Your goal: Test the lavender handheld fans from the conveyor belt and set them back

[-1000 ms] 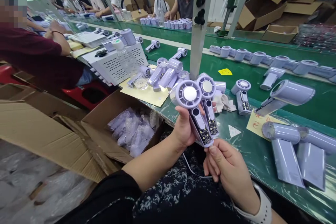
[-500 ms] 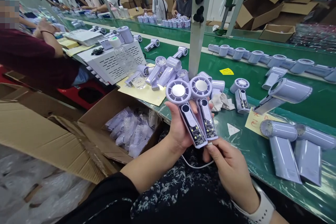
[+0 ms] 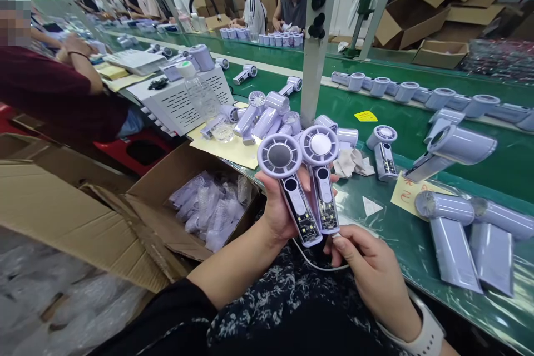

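A person's left hand (image 3: 280, 208) grips two lilac handheld fans (image 3: 304, 178) side by side, upright, just above the near edge of a green workbench (image 3: 400, 233). Each fan has a round slotted head and a slim handle left open at the front, with a circuit board showing. The left fan's centre disc looks grey, the right one's white. The right hand (image 3: 367, 270), with a white watch band at the wrist, pinches the end of a thin white cable (image 3: 317, 264) at the base of the right fan's handle.

Below the bench edge to the left, an open cardboard box (image 3: 167, 200) holds lilac parts sealed in clear plastic bags (image 3: 208, 206).

The bench is covered in green matting, with more fans (image 3: 271, 114) and loose lilac housings (image 3: 459, 222) scattered on it, a yellow paper sheet (image 3: 227, 150), a white vented metal unit (image 3: 179, 100) and a clear plastic bottle (image 3: 199, 92). A grey post (image 3: 315, 67) stands behind the held fans. Other workers sit along the line, and empty cartons (image 3: 429, 5) are piled at the far right.
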Tool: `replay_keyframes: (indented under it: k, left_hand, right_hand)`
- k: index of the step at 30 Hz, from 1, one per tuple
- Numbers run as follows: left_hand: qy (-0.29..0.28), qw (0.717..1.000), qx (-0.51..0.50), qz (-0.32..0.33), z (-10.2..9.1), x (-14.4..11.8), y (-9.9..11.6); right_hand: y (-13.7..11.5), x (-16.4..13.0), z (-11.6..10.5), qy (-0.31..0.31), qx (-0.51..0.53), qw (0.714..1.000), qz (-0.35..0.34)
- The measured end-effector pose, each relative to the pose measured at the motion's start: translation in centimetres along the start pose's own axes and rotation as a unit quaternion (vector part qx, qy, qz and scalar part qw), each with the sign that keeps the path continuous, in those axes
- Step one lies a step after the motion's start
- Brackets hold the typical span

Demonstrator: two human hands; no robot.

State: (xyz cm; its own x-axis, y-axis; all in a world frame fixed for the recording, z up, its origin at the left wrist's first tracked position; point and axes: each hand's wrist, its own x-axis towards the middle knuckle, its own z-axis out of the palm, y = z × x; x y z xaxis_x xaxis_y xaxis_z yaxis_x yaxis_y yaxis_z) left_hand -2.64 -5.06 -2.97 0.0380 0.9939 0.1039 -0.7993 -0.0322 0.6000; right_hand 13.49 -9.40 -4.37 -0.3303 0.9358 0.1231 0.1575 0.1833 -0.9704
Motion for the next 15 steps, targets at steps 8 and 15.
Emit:
replay_keyframes:
  k: [8,15]
  left_hand:
    - [0.027,0.991,0.040,0.126,0.6,-0.8,-2.1]
    - [0.070,0.987,0.067,0.127,0.5,0.9,-0.9]
  right_hand:
    - [0.6,0.0,1.5,0.050,0.102,0.991,0.072]
    - [-0.1,2.0,-5.0,0.045,-0.063,0.996,-0.051]
